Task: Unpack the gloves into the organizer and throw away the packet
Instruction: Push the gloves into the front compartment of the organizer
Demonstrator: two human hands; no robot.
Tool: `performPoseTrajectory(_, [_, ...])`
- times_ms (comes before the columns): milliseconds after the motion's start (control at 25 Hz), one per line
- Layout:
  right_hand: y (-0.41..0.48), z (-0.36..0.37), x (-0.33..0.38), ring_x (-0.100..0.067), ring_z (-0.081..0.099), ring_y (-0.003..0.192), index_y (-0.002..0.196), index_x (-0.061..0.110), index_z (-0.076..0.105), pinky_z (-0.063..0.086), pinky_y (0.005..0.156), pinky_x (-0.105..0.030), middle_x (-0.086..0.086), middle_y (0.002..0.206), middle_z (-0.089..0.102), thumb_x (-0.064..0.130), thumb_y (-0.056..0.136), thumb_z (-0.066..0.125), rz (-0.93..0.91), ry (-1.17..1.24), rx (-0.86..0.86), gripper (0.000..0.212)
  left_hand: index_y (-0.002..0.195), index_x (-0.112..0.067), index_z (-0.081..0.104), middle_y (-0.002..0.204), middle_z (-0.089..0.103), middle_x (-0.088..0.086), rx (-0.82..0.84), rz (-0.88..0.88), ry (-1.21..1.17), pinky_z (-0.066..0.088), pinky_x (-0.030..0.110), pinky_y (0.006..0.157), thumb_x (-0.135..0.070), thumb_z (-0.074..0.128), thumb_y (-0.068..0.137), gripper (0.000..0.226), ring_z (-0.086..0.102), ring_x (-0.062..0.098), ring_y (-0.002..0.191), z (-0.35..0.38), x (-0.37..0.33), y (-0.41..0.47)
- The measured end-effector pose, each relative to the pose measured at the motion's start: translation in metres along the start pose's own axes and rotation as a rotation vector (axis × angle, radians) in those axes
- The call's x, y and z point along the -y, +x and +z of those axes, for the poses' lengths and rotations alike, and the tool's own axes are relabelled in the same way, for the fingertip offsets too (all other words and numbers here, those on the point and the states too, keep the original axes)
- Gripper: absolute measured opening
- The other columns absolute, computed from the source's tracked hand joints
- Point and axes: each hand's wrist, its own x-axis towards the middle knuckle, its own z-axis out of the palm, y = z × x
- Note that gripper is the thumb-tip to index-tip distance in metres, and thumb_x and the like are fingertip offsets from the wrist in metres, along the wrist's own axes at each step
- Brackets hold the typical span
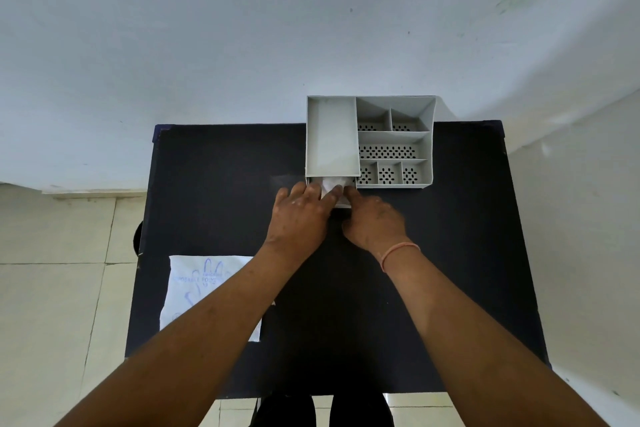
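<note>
A grey plastic organizer (429,135) stands at the far edge of the black table (214,184). Its small front drawer (344,204) is pulled out below the big left compartment, with a white bundle of gloves (333,183) inside. My left hand (299,215) rests over the drawer's left side, fingers pressing on the gloves. My right hand (375,220) is at the drawer's right front corner, fingertips touching the gloves and drawer. The flat white packet (194,288) with a blue hand print lies at the table's left front, partly under my left forearm.
The organizer's right side has several perforated compartments (388,151) with nothing visible in them. A pale wall rises behind the table. Tiled floor (59,270) lies to the left, with a dark round object (137,239) at the table's left edge. My dark shoes show below the front edge.
</note>
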Motion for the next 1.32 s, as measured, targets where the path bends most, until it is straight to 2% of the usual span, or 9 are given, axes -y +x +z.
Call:
performPoseTrajectory(200, [-0.009,-0.007,0.001,-0.040,0.066,0.114,0.144,0.027,0.043,0.056,0.087,-0.045,-0.016,0.127,0.066,0.027,0.093,0.058,-0.016,0.082,-0.181,0.053,0.168,-0.034,0.024,0.112,0.074,0.009,0.218,0.005,0.088,0.054,0.040,0.074,-0.028,0.054,0.107,0.068,0.073,0.029,0.101,-0.004,0.002,0.017])
performPoseTrajectory(280, [-0.015,-0.008,0.002,-0.039,0.066,0.113,0.147,0.030,0.039,0.055,0.085,-0.045,-0.015,0.127,0.066,0.028,0.093,0.059,-0.049,0.051,-0.242,0.057,0.165,-0.033,0.031,0.120,0.073,0.011,0.252,-0.009,0.086,0.058,0.043,0.080,-0.028,0.058,0.104,0.066,0.072,0.032,0.109,-0.010,0.001,0.025])
performPoseTrajectory(480, [-0.006,-0.007,0.005,-0.040,0.060,0.129,0.163,0.042,0.019,0.053,0.097,-0.050,-0.017,0.145,0.057,0.027,0.094,0.062,0.014,-0.075,0.074,0.082,0.140,-0.029,0.062,0.109,0.077,0.005,0.128,-0.045,0.059,0.057,0.038,0.070,-0.023,0.063,0.101,0.040,0.077,0.027,0.098,-0.015,-0.001,0.023])
performPoseTrajectory(600, [-0.011,-0.002,-0.005,-0.036,0.065,0.115,0.150,0.036,0.041,0.057,0.092,-0.046,-0.014,0.126,0.068,0.024,0.094,0.055,0.010,0.223,-0.179,0.059,0.126,-0.025,0.071,0.103,0.079,0.005,-0.020,-0.150,-0.177,0.058,0.038,0.072,-0.034,0.067,0.098,0.030,0.077,0.029,0.090,-0.013,0.007,0.004])
performPoseTrajectory(720, [-0.025,0.011,-0.011,-0.025,0.069,0.096,0.114,0.023,0.063,0.058,0.083,-0.038,-0.002,0.100,0.072,0.018,0.091,0.059,0.067,0.628,-0.380,0.024,0.102,-0.024,0.075,0.087,0.078,-0.002,-0.058,-0.334,-0.418,0.056,0.032,0.075,-0.039,0.074,0.091,0.019,0.070,0.018,0.075,-0.008,0.012,-0.012])
performPoseTrajectory(800, [-0.025,0.013,-0.006,-0.026,0.072,0.102,0.102,0.021,0.067,0.060,0.086,-0.041,-0.004,0.104,0.074,0.013,0.093,0.059,0.221,1.061,-0.257,0.014,0.091,-0.026,0.078,0.079,0.074,-0.011,0.013,-0.476,-0.631,0.055,0.028,0.077,-0.036,0.078,0.089,0.011,0.064,0.006,0.069,-0.007,0.013,-0.012])
performPoseTrajectory(920, [-0.015,0.004,0.003,-0.024,0.072,0.110,0.098,0.020,0.065,0.060,0.096,-0.047,-0.007,0.124,0.071,0.000,0.098,0.051,0.314,1.492,-0.083,0.024,0.088,-0.026,0.081,0.079,0.078,-0.009,0.046,-0.587,-0.904,0.065,0.038,0.083,-0.028,0.081,0.087,0.002,0.075,0.013,0.076,-0.009,0.018,-0.001])
performPoseTrajectory(1160, [-0.007,-0.010,0.003,-0.027,0.068,0.121,0.110,0.015,0.062,0.053,0.107,-0.051,-0.009,0.137,0.064,-0.008,0.100,0.045,0.231,1.675,-0.001,0.031,0.103,-0.024,0.081,0.090,0.082,-0.001,0.077,-0.630,-1.061,0.067,0.044,0.087,-0.014,0.074,0.093,0.016,0.081,0.013,0.079,-0.019,0.032,0.013])
performPoseTrajectory(1320, [-0.017,0.004,0.009,-0.027,0.067,0.125,0.121,0.013,0.062,0.051,0.110,-0.052,-0.001,0.144,0.059,-0.012,0.098,0.043,0.148,1.646,0.047,0.039,0.123,-0.027,0.077,0.111,0.080,-0.006,0.059,-0.648,-1.029,0.065,0.046,0.094,-0.014,0.076,0.091,0.034,0.077,0.015,0.100,-0.014,0.049,-0.011])
